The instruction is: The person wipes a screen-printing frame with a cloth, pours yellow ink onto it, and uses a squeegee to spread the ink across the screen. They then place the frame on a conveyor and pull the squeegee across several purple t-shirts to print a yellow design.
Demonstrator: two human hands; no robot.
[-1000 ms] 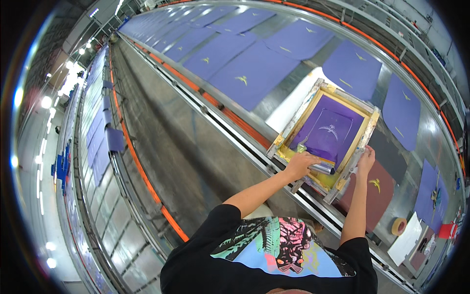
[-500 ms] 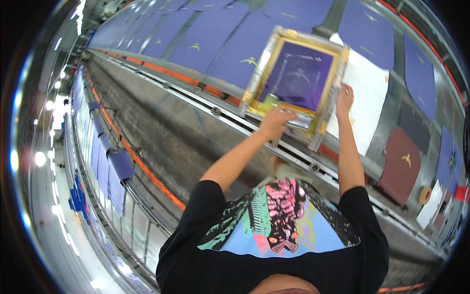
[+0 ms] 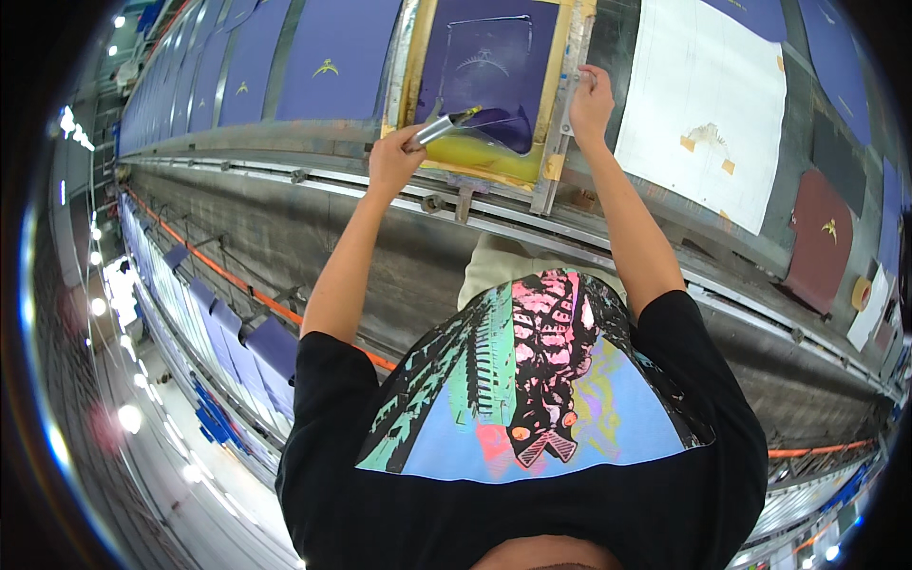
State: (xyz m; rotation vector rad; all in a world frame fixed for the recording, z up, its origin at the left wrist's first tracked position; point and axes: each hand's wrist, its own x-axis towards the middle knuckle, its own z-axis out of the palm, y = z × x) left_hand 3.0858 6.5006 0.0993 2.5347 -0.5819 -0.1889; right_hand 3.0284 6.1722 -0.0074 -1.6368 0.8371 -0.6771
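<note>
My left hand [image 3: 394,152] is closed round a silver squeegee [image 3: 437,128] with yellow ink on its far end, over the lower left of a screen-printing frame [image 3: 550,104]. The frame's purple mesh [image 3: 489,85] bears a pale arched design, and yellow ink [image 3: 484,161] lies along its lower part. My right hand [image 3: 591,100] grips the frame's right side with bent fingers. To the right lies a white sheet [image 3: 698,104] with tape bits and a faint printed arch.
Purple fabric panels [image 3: 332,47] with small yellow prints line the long table to the left. A maroon piece [image 3: 819,242], a dark panel [image 3: 836,161] and a tape roll [image 3: 861,294] sit at the right. A metal rail [image 3: 361,181] runs along the near edge, above a concrete aisle [image 3: 389,247].
The frame has moved left along the table, off the white sheet, with both my hands on it and the squeegee. The view has swung, so the table now lies higher and more level.
</note>
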